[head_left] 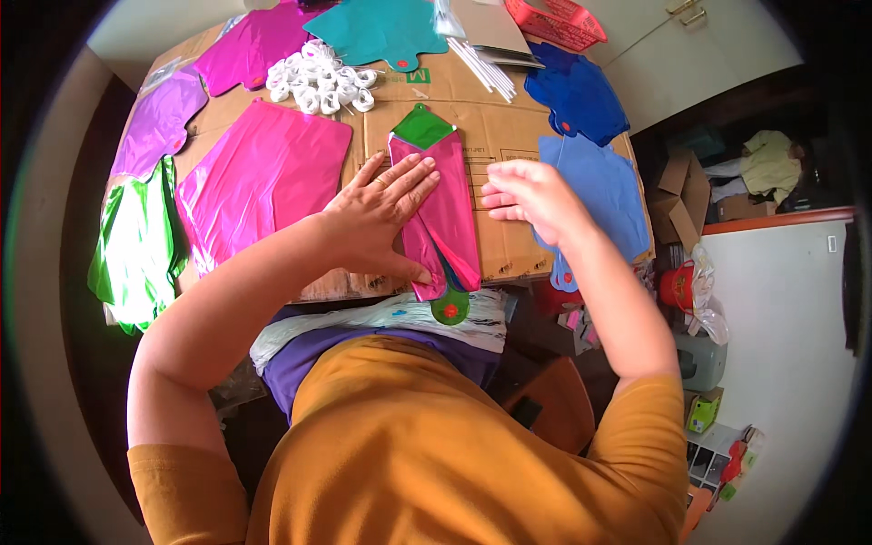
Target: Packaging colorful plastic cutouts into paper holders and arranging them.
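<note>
A folded pink and green foil balloon (458,195) lies lengthwise on the cardboard table top (509,118). Its green point faces away from me, and a green tab with a red dot hangs over the near edge. My left hand (381,218) lies flat across the pink part, fingers spread and thumb near the lower end. To the right of the balloon, my right hand (540,200) is held with its fingers stretched out, holding nothing. A stack of flat pink foil balloons (268,177) rests left of my left hand. Light blue foil balloons (599,200) are beyond my right hand.
Bundles of white string (320,77) and white sticks (481,68) lie toward the back. Purple (162,118), magenta (250,50), teal (377,32), dark blue (577,95) and shiny green foil (136,250) edge the table. A red basket (559,23) stands far right. White strands (381,322) cross my lap.
</note>
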Demonstrator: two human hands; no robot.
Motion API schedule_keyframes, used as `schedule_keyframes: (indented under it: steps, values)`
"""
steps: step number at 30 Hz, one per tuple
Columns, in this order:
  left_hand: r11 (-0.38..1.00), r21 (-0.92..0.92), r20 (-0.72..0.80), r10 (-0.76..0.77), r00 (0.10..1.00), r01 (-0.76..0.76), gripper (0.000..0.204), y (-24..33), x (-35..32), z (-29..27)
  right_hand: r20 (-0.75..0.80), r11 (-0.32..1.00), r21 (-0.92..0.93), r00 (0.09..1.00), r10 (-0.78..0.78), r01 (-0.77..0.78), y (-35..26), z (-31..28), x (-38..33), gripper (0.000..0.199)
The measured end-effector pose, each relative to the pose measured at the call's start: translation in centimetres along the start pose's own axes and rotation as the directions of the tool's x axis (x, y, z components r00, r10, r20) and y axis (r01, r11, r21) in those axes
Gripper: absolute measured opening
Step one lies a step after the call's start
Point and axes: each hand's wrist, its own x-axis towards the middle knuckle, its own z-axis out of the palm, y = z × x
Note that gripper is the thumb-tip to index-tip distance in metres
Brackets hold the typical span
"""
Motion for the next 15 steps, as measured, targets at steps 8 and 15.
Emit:
schedule_keyframes:
  steps: [8, 15]
  values:
    - [0.999, -0.038, -0.023, -0.004, 1.000, 0.003, 0.125, 0.1, -0.5, -0.2, 0.243, 0.953, -0.137, 0.924, 0.296, -0.270, -2.5, 3.0, 1.0, 0.025]
    - [0.998, -0.068, -0.024, -0.005, 1.000, 0.004, 0.129, 0.0, -0.5, -0.1, 0.181, 0.974, -0.044, 0.957, 0.226, -0.222, 0.4, 3.6, 0.8, 0.017]
